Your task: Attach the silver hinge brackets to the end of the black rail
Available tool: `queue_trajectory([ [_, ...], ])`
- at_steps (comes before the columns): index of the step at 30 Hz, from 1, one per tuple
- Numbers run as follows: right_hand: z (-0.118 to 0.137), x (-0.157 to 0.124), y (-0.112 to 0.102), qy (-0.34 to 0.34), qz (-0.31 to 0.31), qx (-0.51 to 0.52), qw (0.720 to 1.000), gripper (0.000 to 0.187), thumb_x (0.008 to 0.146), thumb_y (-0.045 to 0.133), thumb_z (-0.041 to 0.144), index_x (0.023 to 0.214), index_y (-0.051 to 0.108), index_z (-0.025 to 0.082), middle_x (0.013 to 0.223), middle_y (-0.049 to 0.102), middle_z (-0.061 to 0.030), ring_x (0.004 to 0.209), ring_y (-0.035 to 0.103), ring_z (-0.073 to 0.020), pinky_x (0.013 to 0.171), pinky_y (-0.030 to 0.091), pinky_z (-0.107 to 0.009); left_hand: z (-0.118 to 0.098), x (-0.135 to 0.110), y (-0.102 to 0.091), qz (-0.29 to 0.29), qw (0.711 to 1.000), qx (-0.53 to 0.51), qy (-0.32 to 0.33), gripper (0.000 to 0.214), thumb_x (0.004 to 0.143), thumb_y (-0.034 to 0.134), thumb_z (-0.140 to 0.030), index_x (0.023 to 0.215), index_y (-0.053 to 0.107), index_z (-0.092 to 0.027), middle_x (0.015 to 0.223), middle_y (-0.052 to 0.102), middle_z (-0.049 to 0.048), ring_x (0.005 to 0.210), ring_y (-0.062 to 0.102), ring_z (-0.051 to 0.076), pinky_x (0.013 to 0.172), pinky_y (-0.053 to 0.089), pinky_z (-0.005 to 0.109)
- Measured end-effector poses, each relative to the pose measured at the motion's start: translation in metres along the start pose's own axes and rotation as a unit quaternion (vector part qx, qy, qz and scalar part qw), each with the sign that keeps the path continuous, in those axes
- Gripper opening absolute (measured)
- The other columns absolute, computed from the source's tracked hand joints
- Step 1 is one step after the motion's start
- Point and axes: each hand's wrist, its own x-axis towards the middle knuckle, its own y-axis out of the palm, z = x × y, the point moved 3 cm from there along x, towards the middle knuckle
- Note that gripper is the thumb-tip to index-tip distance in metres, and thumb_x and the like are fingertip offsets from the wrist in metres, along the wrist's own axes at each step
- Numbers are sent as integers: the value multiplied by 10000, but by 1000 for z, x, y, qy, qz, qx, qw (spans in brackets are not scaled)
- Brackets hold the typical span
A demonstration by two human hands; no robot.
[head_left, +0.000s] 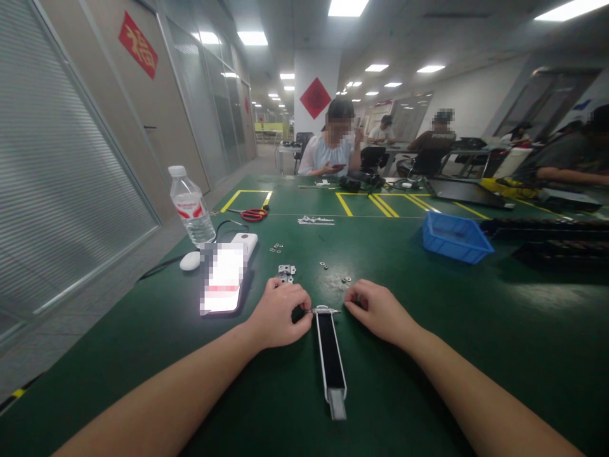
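A long narrow metal rail (330,358) with a black inner strip lies on the green table (428,330), pointing away from me. My left hand (280,315) is curled in a pinch at the left of the rail's far end, gripping a small metal piece there. At the right side of that same end my right hand (375,310) is closed, fingertips touching the thin cross piece (326,310). Small metal brackets (286,272) lie just beyond my left hand.
A lit phone (222,279), white mouse (189,260) and water bottle (191,206) sit at left. Loose nuts (346,279), red scissors (254,215) and a blue bin (455,236) lie further out. Other people sit at the far end.
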Motion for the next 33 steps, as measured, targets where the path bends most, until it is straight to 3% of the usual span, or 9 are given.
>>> queue_trajectory([
  [9, 11, -3, 0, 21, 31, 87, 996, 99, 775, 568, 141, 733, 649, 180, 608, 571, 30, 546, 487, -108, 545, 384, -224, 0, 0, 0, 4, 1000, 11, 3, 78, 778, 510, -239, 773, 571, -190, 764, 611, -18, 753, 561, 158, 810, 284, 354],
  [33, 8, -3, 2, 67, 71, 225, 969, 94, 756, 588, 167, 771, 680, 154, 624, 587, 13, 552, 493, -104, 516, 386, -216, 1, 0, 1, 4, 1000, -2, 4, 78, 771, 507, -231, 767, 570, -186, 764, 606, -12, 756, 554, 166, 822, 271, 365],
])
